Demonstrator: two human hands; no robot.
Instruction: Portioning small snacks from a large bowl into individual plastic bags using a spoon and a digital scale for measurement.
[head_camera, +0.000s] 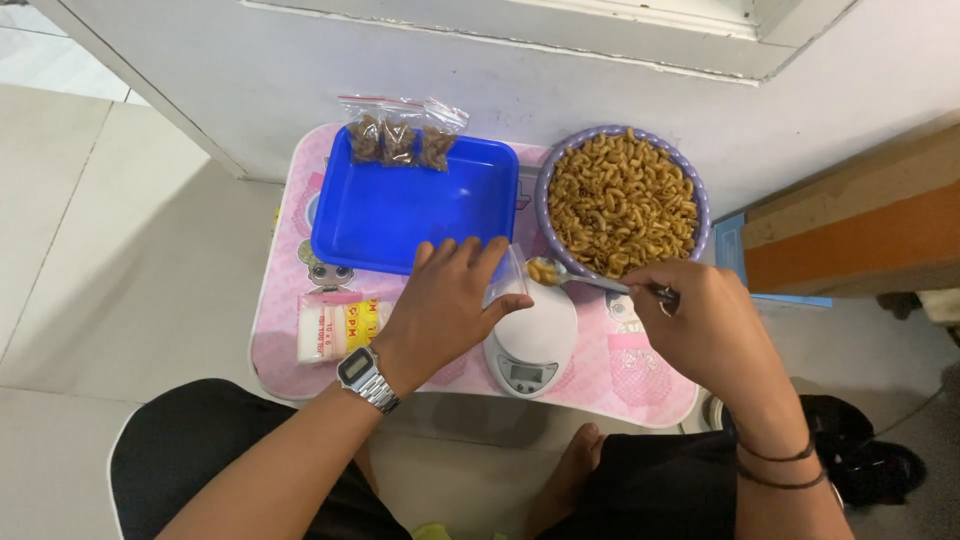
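The left hand (440, 305) pinches a small clear plastic bag (506, 277) open above the white round kitchen scale (530, 345) at the pink table's near edge, so the right hand (705, 325), gripping a metal spoon (575, 276), can tip in fried macaroni from the purple bowl (622, 200) at the far right corner.

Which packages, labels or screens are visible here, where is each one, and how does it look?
Filled bags: three small clear zip bags of brown snack, back edge of the blue tray.
Empty bag: clear, in the left hand, over the scale.
Bag pack: flat white bundle, yellow-red label, on the pink table.
Scale screen: small grey rectangle on the white scale.
Watch: square grey display, left wrist.
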